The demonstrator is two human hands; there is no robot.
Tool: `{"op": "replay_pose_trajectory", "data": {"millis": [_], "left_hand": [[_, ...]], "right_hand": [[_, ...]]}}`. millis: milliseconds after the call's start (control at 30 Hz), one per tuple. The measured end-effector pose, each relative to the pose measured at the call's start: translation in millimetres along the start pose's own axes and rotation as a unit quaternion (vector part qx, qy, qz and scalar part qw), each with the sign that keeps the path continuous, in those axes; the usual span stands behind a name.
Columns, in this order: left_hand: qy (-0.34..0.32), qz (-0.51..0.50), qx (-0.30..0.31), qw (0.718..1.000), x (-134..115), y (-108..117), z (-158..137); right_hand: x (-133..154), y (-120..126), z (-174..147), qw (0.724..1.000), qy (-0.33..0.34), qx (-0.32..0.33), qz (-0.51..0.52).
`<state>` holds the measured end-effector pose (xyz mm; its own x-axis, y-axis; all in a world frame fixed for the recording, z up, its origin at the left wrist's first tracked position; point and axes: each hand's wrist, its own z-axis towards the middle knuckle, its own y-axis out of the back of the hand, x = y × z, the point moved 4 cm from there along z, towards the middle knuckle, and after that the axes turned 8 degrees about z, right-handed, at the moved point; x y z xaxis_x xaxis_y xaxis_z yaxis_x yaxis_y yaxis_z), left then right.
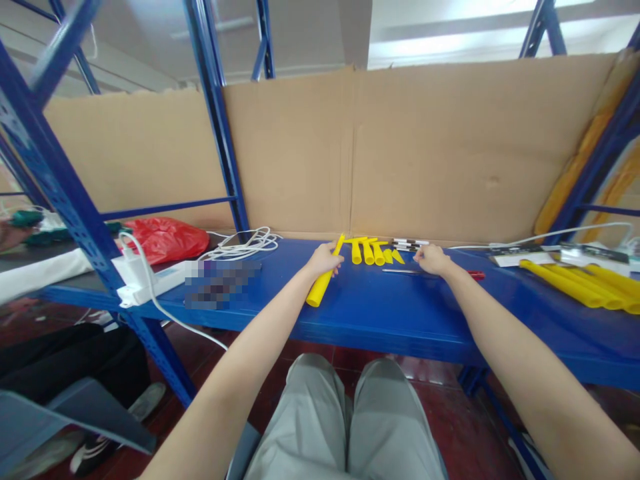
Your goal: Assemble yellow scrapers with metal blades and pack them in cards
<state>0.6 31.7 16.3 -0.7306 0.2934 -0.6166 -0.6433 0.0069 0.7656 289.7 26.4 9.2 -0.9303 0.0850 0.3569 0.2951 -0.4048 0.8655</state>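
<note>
My left hand (325, 260) is closed round a yellow tube (320, 288), which lies slanted over the blue shelf with its open end toward me. To the right of that hand several short yellow tube pieces (369, 252) and small pointed yellow scraps (397, 256) lie in a row. My right hand (431, 259) has its fingers curled together by the ends of several black-and-white pens (407, 244); what sits between its fingertips is hidden. Under that hand lies a thin metal-shafted tool with a red handle (477, 275), perhaps a screwdriver.
More long yellow tubes (575, 283) lie at the right, beside black-and-white packs (523, 256). At left are a power strip (160, 281), coiled white cable (245, 245) and a red plastic bag (167, 240). Cardboard (450, 153) walls the back; blue posts (215, 120) rise beside it. Another person's legs (100, 353) show lower left.
</note>
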Motion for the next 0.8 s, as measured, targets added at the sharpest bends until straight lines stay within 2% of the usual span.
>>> {"op": "replay_pose_trajectory", "data": {"millis": [100, 167, 233, 333, 500, 667, 800], "left_hand": [[-0.081, 0.1, -0.009, 0.992, -12, 7, 5], [-0.163, 0.19, -0.018, 0.968, -24, 7, 8], [-0.204, 0.258, -0.019, 0.944, -34, 2, 9], [-0.207, 0.313, -0.007, 0.927, -43, -11, 8], [-0.204, 0.328, -0.027, 0.922, -46, -31, -2], [-0.233, 0.303, -0.068, 0.922, -43, -31, -10], [-0.26, 0.289, -0.072, 0.919, -44, -29, -12]], "right_hand": [[1, -2, -2, 0.999, -0.028, 0.033, -0.008], [3, -2, -2, 0.999, -0.024, 0.031, -0.005], [4, -3, 0, 1.0, -0.015, 0.024, 0.001], [7, -5, 3, 1.0, 0.021, 0.01, 0.021], [25, -6, 0, 0.985, 0.123, -0.009, 0.125], [51, -10, -11, 0.945, 0.164, 0.028, 0.282], [65, -11, -19, 0.912, 0.16, 0.052, 0.373]]}}
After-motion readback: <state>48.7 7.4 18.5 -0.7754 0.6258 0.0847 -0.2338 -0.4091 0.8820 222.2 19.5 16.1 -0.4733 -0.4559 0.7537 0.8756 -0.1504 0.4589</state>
